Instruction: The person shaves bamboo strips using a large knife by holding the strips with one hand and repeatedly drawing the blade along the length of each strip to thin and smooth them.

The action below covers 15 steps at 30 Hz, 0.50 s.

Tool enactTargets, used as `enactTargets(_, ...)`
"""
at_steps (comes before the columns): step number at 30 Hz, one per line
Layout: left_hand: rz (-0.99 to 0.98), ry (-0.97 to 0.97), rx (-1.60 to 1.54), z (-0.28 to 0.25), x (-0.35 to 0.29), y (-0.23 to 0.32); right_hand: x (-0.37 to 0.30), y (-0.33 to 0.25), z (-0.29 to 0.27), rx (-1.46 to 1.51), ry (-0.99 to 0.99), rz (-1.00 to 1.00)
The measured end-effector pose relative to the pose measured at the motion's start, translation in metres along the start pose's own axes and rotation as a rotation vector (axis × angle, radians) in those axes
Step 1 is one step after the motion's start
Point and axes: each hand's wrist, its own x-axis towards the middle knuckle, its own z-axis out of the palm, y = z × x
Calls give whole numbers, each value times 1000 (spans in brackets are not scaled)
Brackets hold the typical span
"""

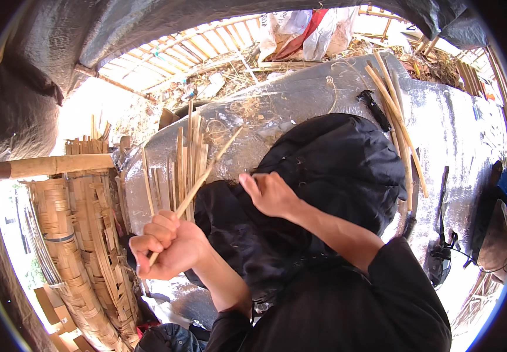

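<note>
My left hand [168, 242] is closed in a fist round the lower part of a thin, pale bamboo stick [197, 185]. The stick slants up and to the right, its far end free in the air. To its right, my right hand [270, 193] has curled fingers and a raised thumb, apart from the stick. Whatever it may hold is hidden. Black cloth [335, 155] covers my lap beneath both hands. Just beyond my left fist, several split bamboo strips [184, 158] lie in a loose bunch.
A silvery sheet [306, 94] spreads out around me. More long bamboo strips [402, 126] rest at the right, beside a short black object [374, 110]. Rolled woven bamboo [60, 229] stands at the left under a bamboo pole [60, 166]. A slatted fence [189, 47] runs behind.
</note>
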Motion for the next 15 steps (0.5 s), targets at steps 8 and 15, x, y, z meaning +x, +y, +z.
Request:
enactTargets(8, 15, 27, 35, 1, 0, 1, -12, -47, 4, 115, -95, -164)
enactTargets(15, -17, 55, -6, -24, 4, 9, 66, 100, 10, -231, -86, 399)
